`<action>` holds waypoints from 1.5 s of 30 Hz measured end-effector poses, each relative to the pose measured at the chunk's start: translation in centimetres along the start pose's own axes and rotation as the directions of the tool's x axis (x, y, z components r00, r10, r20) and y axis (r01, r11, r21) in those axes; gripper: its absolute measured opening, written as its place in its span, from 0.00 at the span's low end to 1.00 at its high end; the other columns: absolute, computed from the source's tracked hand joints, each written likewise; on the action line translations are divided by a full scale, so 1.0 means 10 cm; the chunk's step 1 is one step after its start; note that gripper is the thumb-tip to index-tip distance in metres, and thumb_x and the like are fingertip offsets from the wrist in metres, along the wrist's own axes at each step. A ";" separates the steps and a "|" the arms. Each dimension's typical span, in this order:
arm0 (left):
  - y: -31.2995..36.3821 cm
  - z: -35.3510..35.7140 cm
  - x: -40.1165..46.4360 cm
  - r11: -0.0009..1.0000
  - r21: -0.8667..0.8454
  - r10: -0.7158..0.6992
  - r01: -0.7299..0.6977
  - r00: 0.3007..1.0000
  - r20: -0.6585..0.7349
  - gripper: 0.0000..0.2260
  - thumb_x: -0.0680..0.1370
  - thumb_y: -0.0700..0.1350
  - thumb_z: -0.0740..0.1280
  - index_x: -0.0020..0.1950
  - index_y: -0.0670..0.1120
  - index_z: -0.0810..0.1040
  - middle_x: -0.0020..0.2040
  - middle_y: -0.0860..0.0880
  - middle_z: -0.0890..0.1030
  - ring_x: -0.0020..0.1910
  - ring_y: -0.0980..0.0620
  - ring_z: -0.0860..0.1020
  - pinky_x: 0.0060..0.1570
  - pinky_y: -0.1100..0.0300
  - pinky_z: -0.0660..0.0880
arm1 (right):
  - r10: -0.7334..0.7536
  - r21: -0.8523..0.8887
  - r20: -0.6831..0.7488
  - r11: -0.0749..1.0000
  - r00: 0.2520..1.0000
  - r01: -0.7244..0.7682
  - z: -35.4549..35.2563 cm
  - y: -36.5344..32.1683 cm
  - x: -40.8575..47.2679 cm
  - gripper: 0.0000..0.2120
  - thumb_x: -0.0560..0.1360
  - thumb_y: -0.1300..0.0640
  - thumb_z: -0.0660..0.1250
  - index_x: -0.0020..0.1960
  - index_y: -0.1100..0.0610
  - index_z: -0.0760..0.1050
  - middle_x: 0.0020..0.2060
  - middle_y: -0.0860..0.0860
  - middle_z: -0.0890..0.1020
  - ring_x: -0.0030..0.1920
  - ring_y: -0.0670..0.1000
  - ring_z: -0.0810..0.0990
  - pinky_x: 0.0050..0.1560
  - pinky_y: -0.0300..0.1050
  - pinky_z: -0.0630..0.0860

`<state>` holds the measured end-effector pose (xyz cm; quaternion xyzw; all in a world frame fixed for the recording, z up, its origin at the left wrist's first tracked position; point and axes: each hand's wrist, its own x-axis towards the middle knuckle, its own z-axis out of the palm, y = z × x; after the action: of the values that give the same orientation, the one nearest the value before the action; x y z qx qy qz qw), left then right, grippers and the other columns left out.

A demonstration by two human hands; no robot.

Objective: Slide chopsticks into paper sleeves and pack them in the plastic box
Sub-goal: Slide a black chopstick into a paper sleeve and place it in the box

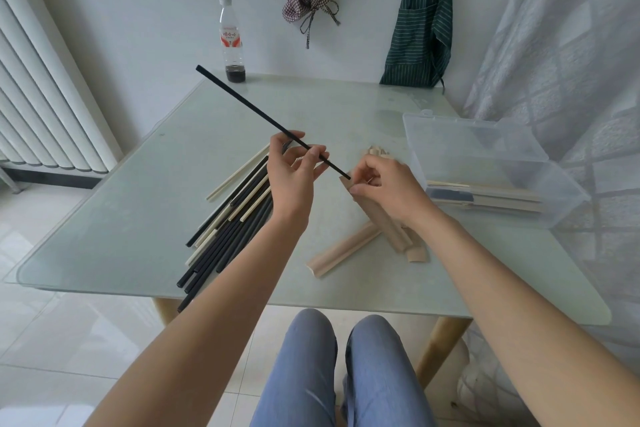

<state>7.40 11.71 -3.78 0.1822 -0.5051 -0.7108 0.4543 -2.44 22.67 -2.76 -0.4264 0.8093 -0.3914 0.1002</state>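
My left hand point(297, 170) pinches a black chopstick point(249, 104) near its lower end, the long part slanting up to the left. Its tip touches the mouth of a tan paper sleeve point(382, 218), which my right hand point(388, 189) grips at the top. A pile of black and pale chopsticks point(228, 225) lies on the table at the left. More tan sleeves point(341, 255) lie under and beside the held one. The clear plastic box point(485, 163) stands open at the right with several sleeved chopsticks point(491, 198) inside.
A glass-topped table point(121, 218) carries everything. A plastic bottle point(231, 42) with dark liquid stands at its far edge. Aprons point(420, 17) hang on the wall behind. A radiator point(38, 97) is at the left, a curtain at the right. My knees are below the near edge.
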 end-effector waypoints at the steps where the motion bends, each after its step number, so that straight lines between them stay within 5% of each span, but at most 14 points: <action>1: 0.00 0.00 0.00 1.000 0.001 -0.002 0.002 1.000 0.005 0.12 0.75 0.33 0.65 0.56 0.43 0.69 0.41 0.43 0.78 0.41 0.52 0.81 0.44 0.61 0.79 | -0.004 0.004 0.001 1.000 1.000 0.004 0.00 0.00 0.00 0.12 0.69 0.61 0.71 0.35 0.46 0.72 0.39 0.49 0.81 0.43 0.53 0.81 0.53 0.54 0.76; 9: 0.01 0.02 0.00 0.999 0.039 -0.021 0.019 0.998 0.053 0.10 0.76 0.32 0.63 0.55 0.43 0.69 0.39 0.46 0.79 0.40 0.52 0.81 0.44 0.60 0.80 | -0.027 0.011 0.033 1.000 0.999 0.027 -0.04 -0.06 -0.01 0.10 0.72 0.60 0.70 0.36 0.49 0.72 0.39 0.42 0.79 0.38 0.45 0.77 0.46 0.44 0.71; 18: 0.05 0.01 0.08 0.993 0.096 -0.069 0.061 0.995 0.078 0.10 0.76 0.32 0.64 0.54 0.44 0.69 0.38 0.46 0.78 0.39 0.53 0.81 0.42 0.61 0.79 | -0.021 0.020 0.024 1.000 0.999 0.021 -0.04 -0.04 0.00 0.13 0.70 0.62 0.71 0.34 0.49 0.73 0.37 0.44 0.80 0.42 0.52 0.82 0.49 0.44 0.74; 24: 0.06 0.02 0.09 0.991 0.120 -0.062 0.052 0.995 0.081 0.11 0.76 0.33 0.64 0.55 0.43 0.69 0.38 0.46 0.78 0.40 0.52 0.81 0.43 0.60 0.79 | -0.011 0.082 -0.005 0.997 1.000 0.011 -0.03 -0.06 -0.02 0.11 0.69 0.64 0.73 0.35 0.51 0.74 0.33 0.44 0.81 0.38 0.45 0.82 0.41 0.32 0.71; 30: 0.08 0.05 0.08 0.988 0.153 0.002 -0.007 0.999 0.035 0.10 0.76 0.33 0.63 0.54 0.43 0.69 0.38 0.45 0.79 0.38 0.53 0.81 0.42 0.62 0.79 | 0.012 0.191 -0.021 0.982 1.000 -0.008 -0.03 -0.10 0.00 0.06 0.68 0.66 0.73 0.42 0.59 0.78 0.41 0.50 0.84 0.43 0.47 0.84 0.47 0.31 0.75; 37: 0.12 0.06 0.07 0.990 0.141 0.022 -0.028 0.999 0.042 0.10 0.76 0.33 0.63 0.55 0.42 0.69 0.40 0.44 0.79 0.39 0.53 0.81 0.41 0.62 0.79 | 0.019 0.296 -0.055 0.955 0.998 -0.002 -0.02 -0.11 0.01 0.07 0.77 0.67 0.61 0.48 0.63 0.78 0.41 0.54 0.83 0.36 0.41 0.83 0.42 0.26 0.74; 45: 0.14 0.05 0.08 0.991 0.135 -0.019 0.009 0.998 0.067 0.11 0.76 0.33 0.64 0.56 0.42 0.70 0.38 0.44 0.80 0.39 0.54 0.81 0.41 0.62 0.79 | 0.014 0.259 -0.075 0.966 0.997 0.006 -0.03 -0.14 -0.01 0.08 0.77 0.68 0.61 0.48 0.63 0.80 0.40 0.54 0.84 0.36 0.40 0.83 0.43 0.27 0.74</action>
<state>7.31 11.22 -2.14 0.1917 -0.5659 -0.6841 0.4184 -1.69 22.43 -1.53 -0.3929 0.7553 -0.5094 0.1250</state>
